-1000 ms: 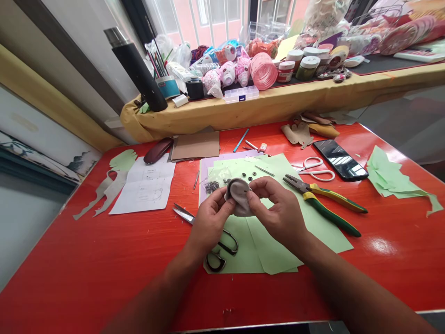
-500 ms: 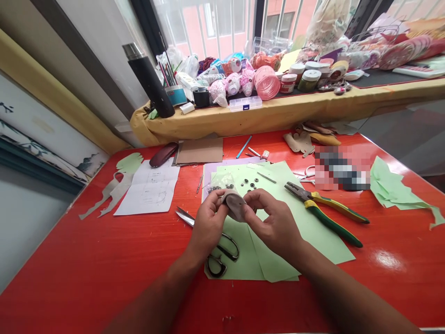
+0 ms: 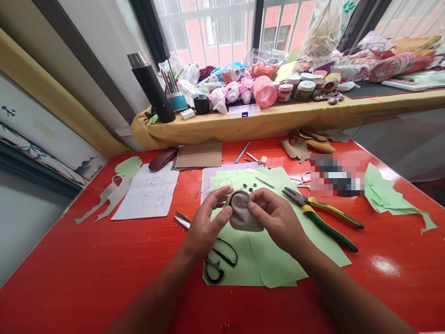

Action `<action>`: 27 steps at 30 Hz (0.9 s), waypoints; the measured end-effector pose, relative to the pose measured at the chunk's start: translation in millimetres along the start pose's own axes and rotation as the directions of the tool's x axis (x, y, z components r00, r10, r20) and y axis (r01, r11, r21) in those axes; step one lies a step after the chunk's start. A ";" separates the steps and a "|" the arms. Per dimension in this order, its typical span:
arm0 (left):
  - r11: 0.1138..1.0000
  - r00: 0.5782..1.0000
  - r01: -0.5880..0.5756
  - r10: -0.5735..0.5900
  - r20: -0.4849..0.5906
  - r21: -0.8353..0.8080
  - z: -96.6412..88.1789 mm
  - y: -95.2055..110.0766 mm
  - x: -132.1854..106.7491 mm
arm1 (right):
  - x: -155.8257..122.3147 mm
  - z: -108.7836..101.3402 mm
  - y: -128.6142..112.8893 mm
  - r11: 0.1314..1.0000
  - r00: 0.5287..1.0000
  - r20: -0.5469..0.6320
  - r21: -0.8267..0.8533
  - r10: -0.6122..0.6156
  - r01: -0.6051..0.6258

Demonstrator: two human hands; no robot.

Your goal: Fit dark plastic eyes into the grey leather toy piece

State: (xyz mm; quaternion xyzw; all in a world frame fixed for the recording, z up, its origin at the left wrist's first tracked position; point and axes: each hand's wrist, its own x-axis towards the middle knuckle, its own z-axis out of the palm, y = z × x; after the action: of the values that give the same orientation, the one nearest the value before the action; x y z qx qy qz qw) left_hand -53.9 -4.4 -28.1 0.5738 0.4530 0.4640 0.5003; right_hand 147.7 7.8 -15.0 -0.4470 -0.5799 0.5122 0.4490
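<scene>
A small taupe pouch (image 3: pixel 246 217), soft and leather-like with a rounded flap, is held up over the green paper (image 3: pixel 239 273). My right hand (image 3: pixel 278 218) pinches its upper right edge between thumb and fingers. At the pouch's left side is my left hand (image 3: pixel 205 222), fingers apart and thumb close to the edge; whether the thumb touches it is unclear. Behind the pouch lie several dark snap buttons (image 3: pixel 251 189) and a clear plastic bag (image 3: pixel 220 184). Scissors (image 3: pixel 222 253) lie partly under my left hand, with their black handles showing.
Pliers (image 3: pixel 314 211) with green and yellow handles lie on the right. A printed sheet (image 3: pixel 148 197), a dark red glasses case (image 3: pixel 162 158) and brown boards (image 3: pixel 200 155) are at the left. Leather scraps (image 3: pixel 295 148) lie at the back. A crowded windowsill (image 3: pixel 194 125) borders the red table (image 3: pixel 104 269).
The pouch has turned and spread out, showing more of its flat face. My left hand has loosened from its grip and its fingers have parted. The view has shifted slightly.
</scene>
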 end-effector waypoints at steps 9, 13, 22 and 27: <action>0.982 0.995 0.098 -0.100 -0.001 0.159 -1.6 12.0 0.0 | -2.8 3.7 0.2 0.988 0.981 0.188 -0.151 0.047 -0.018; 0.967 0.984 0.138 -0.158 0.082 0.216 -7.7 17.9 0.6 | -2.6 3.7 0.6 0.982 0.981 0.186 -0.188 0.051 -0.016; 0.953 0.976 0.197 -0.214 0.051 0.230 -7.1 16.6 -0.1 | -0.8 3.5 0.4 0.979 0.971 0.232 -0.201 0.054 -0.007; 0.944 0.972 0.205 -0.227 0.059 0.259 -3.4 12.9 -0.5 | -1.3 4.3 2.2 0.968 0.971 0.230 -0.250 0.066 -0.006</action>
State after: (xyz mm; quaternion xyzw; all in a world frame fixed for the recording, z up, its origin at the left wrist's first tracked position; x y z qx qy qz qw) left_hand -56.6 -5.5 -15.0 0.5991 0.5457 0.3199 0.4909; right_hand 143.9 5.8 -17.6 -0.4458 -0.6805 0.4934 0.3078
